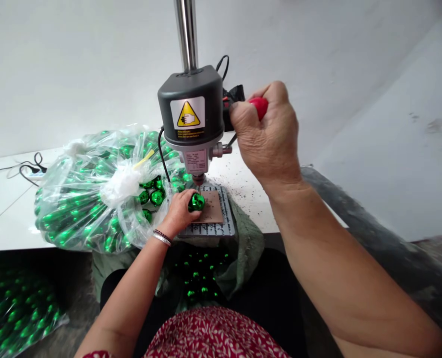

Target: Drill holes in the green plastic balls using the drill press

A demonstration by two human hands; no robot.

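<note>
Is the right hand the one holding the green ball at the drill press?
No, the left hand holds the green ball, while the right hand grips the red knob.

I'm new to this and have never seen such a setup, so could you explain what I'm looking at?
There is one picture, taken by a camera on the person's head, looking forward and down. No robot here: both hands are the person's own. The grey machine looks like a small bench drill, upright on a white table. The right hand grips the red knob at its side. The left hand holds a shiny green ball over a tan board on the machine's base. To the left, on the table, sits a clear plastic bag of similar balls. Dark specks are scattered around the base.
</note>
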